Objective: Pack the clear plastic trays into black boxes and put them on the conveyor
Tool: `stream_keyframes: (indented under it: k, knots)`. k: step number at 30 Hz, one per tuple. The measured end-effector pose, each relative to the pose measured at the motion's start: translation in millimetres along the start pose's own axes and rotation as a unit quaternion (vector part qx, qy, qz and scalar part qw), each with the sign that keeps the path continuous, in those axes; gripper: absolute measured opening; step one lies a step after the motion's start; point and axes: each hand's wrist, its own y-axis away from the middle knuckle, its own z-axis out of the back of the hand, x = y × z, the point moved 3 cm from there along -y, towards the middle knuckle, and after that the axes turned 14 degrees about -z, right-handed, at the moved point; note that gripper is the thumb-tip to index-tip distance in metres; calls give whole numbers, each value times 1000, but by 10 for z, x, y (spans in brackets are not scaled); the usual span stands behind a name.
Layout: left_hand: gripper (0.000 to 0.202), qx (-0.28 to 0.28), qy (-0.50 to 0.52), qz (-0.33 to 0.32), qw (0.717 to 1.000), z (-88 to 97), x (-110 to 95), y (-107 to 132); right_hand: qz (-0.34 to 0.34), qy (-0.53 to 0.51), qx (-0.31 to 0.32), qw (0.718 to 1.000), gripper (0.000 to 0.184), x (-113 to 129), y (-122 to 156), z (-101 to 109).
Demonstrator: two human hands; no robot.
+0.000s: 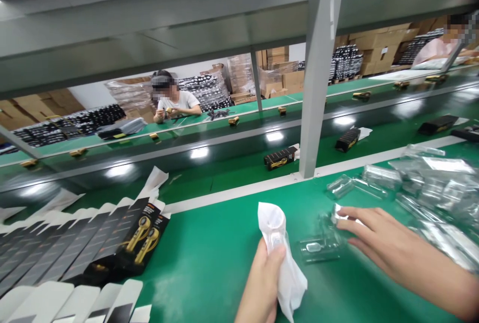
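My left hand (262,283) is closed around a small white pouch (279,248) that sticks up from my fingers, held above the green bench (209,258). My right hand (377,238) reaches in from the right with its fingers stretched out flat. Its fingertips touch a clear plastic blister tray (322,245) lying on the bench just right of the pouch.
A fanned row of flat black and white cartons with gold print (93,243) lies at left. A heap of clear plastic trays (430,188) sits at right. A grey post (318,74) rises ahead. Black boxes (280,157) ride the conveyor beyond. Two other people work at the far benches.
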Motion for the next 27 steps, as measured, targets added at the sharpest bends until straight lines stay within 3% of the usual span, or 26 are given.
stream_keyframes:
  k: [2,6,10,16,18,20,21,22,23,24,25,27]
  knots:
    - [48,-9,-25,-15,1000,14,47,-10,-57,-69,43,995,19,140,28,-50]
    - [51,28,16,-17,999,-8,116,-20,-170,-227,151,947,27,596,27,-332]
    - [55,21,99,-44,994,-47,63,-17,-167,-277,169,931,44,907,-41,-718]
    - [55,82,120,-107,984,-134,7,68,-198,-318,156,914,49,892,46,-940]
    - [52,102,57,-138,983,-159,-37,111,-215,-333,159,904,52,843,110,-947]
    - [49,142,-67,-171,973,-153,-187,128,-221,-354,161,895,54,749,153,-950]
    - [50,167,-165,-193,953,-120,-318,116,-226,-363,170,888,55,675,159,-958]
    - [50,174,-299,-216,913,-49,-487,83,-238,-370,185,879,56,581,155,-972]
    - [51,158,-444,-234,850,65,-691,26,-256,-374,205,867,58,471,140,-988]
    - [51,114,-585,-246,764,218,-927,-50,-275,-379,228,854,60,356,116,-1003]
    - [50,11,-729,-229,645,420,-1189,-136,-295,-385,249,838,63,244,86,-1012]
    - [47,-120,-792,-198,565,820,-1648,-300,-327,-405,267,811,66,60,22,-1000]
